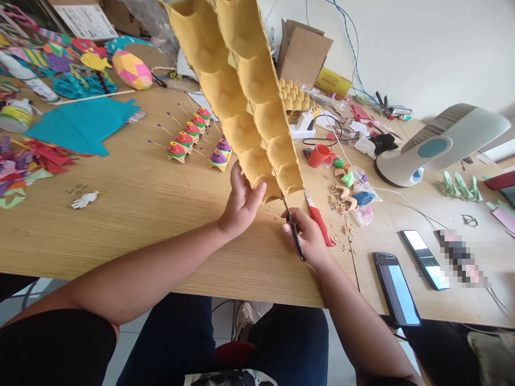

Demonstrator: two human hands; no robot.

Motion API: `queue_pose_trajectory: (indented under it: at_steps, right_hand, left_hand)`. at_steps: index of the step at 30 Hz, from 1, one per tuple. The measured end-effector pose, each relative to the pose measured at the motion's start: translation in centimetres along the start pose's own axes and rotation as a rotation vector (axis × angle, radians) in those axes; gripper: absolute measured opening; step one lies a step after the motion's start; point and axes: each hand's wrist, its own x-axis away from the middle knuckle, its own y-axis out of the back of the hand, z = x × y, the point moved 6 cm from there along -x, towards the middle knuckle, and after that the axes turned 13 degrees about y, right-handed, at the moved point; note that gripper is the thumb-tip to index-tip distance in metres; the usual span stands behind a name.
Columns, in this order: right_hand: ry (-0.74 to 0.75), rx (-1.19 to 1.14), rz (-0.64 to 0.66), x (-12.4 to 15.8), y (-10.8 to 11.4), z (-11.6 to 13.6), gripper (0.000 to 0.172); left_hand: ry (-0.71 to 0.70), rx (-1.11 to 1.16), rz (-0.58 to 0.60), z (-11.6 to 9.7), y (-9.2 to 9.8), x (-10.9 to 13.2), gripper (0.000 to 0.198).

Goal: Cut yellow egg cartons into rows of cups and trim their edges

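Note:
My left hand (240, 202) grips the near end of a long yellow egg carton tray (237, 86), holding it tilted up off the wooden table (140, 214). My right hand (308, 236) is closed on scissors with red handles (317, 220); their dark blades sit at the tray's lower edge. Small crumbs of carton lie under the cut.
Painted carton-cup figures (193, 139) stand in a row mid-table. Coloured paper scraps (24, 161), a teal sheet (80, 123) and a paper ball (131, 69) lie left. A desk fan (438, 145), two phones (396, 289), cables and a cardboard box (301, 53) are right.

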Motion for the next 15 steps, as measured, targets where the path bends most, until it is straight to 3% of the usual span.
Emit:
queue_pose_trajectory:
  at_steps: [10, 15]
  right_hand:
    - [-0.030, -0.287, 0.057, 0.4, -0.8, -0.1, 0.051]
    - [-0.040, -0.273, 0.028, 0.3, -0.7, -0.2, 0.055]
  left_hand:
    - [0.030, -0.026, -0.012, 0.9, 0.6, -0.2, 0.069]
    - [0.137, 0.027, 0.041, 1.6, 0.2, -0.5, 0.071]
